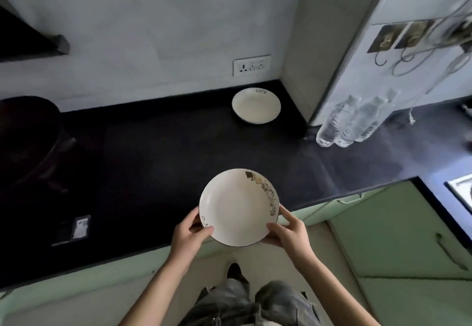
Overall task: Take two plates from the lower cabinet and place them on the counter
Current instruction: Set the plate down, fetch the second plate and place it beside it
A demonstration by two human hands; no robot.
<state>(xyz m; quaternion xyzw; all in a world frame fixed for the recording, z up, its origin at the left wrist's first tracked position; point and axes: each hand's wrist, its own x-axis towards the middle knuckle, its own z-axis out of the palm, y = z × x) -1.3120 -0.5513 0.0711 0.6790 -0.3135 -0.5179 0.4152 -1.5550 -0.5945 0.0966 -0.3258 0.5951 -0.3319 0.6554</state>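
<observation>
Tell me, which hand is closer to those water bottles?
Right. The right hand grips the held plate on the side facing the water bottles; the left hand grips its opposite edge, farther away.

You face a dark counter (158,147) running along the wall and turning right. A white plate (256,106) lies on it in the far corner. Clear water bottles (355,121) stand to its right, and a small dark device (81,227) lies near the front edge, left.
</observation>
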